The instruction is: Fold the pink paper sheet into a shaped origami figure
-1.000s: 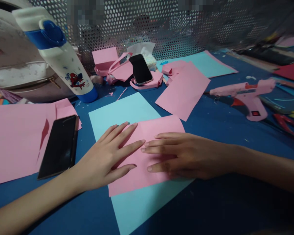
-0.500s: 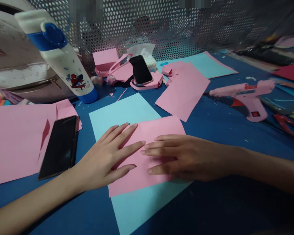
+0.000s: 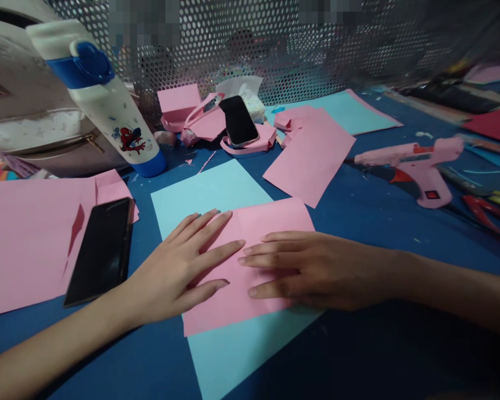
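Note:
A pink sheet of paper lies over a light blue sheet on the dark blue table. My left hand rests flat on the pink sheet's left half, fingers spread. From the right, my right hand lies on the same sheet with its fingers stretched out, their tips close to my left fingers. The pink sheet's far right edge curves upward. Part of its right side is hidden under my right hand.
To the left lie a black phone and a large pink sheet, with a white and blue bottle behind. A pink glue gun sits at the right. Pink paper pieces and another phone are at the back.

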Demonstrator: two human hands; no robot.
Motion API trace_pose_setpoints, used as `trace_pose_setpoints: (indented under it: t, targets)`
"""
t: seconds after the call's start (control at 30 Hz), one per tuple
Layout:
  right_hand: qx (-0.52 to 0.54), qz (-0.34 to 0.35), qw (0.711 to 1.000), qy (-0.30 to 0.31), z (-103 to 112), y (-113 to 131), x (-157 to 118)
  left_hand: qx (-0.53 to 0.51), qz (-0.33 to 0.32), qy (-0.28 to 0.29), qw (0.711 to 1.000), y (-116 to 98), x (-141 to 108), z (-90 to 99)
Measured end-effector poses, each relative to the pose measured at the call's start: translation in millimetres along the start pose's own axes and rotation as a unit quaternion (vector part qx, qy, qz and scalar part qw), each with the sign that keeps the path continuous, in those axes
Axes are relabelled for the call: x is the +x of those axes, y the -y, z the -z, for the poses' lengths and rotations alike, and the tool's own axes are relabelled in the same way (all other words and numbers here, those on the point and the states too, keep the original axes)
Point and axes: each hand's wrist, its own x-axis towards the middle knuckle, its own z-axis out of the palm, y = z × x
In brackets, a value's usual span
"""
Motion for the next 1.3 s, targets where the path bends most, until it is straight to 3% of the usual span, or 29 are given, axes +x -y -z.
trace_pose_setpoints:
  t: [1.3]
  targets:
    - [-0.006,0.004,1.000,0.028,2.2,1.4,0.2,-0.027,-0.001,0.002,1.000,1.0,0.2,0.2]
